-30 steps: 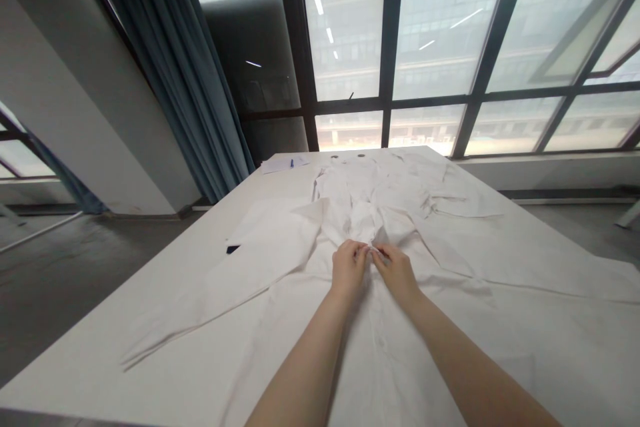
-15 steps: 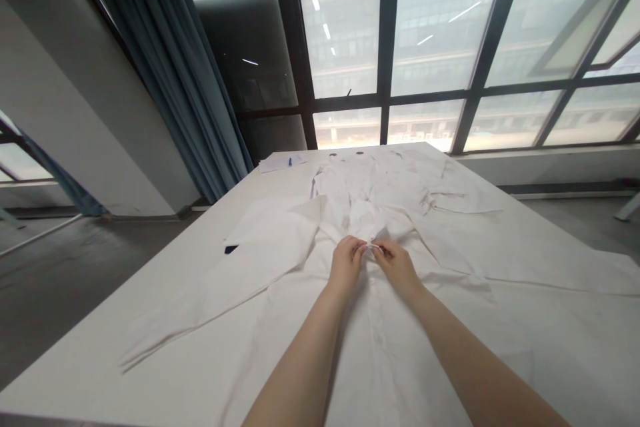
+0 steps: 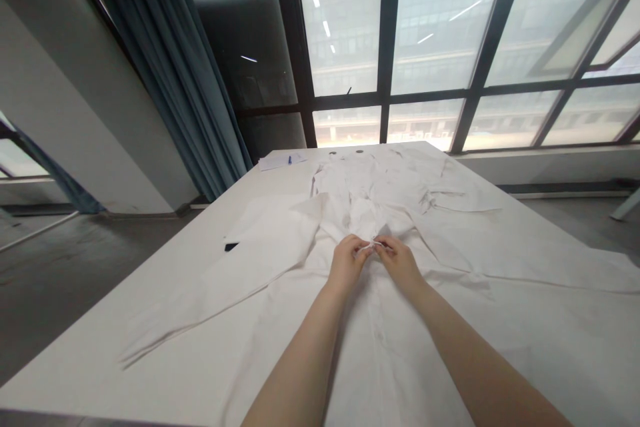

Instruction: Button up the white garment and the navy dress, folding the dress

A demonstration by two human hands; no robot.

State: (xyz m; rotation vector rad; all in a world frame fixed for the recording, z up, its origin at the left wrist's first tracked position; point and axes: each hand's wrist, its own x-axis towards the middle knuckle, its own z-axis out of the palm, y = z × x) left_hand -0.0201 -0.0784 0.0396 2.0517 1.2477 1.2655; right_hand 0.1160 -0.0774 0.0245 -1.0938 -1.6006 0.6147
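A white long-sleeved garment point(image 3: 380, 347) lies spread flat on a white table point(image 3: 165, 260), its sleeves stretched out to either side. My left hand point(image 3: 346, 261) and my right hand point(image 3: 400, 261) meet at the centre front of the garment. Both pinch the fabric edges there, fingers closed and fingertips nearly touching. What sits between the fingertips is too small to make out.
A second white garment point(image 3: 380, 183) lies farther back on the table. A sheet of paper with a blue pen point(image 3: 281, 161) rests at the far left corner. A small dark object point(image 3: 231, 247) lies near the left sleeve. Windows and a dark curtain point(image 3: 170, 60) stand behind.
Both hands stay pinched together at the garment's front and have shifted slightly away from me. The view has tilted a little.
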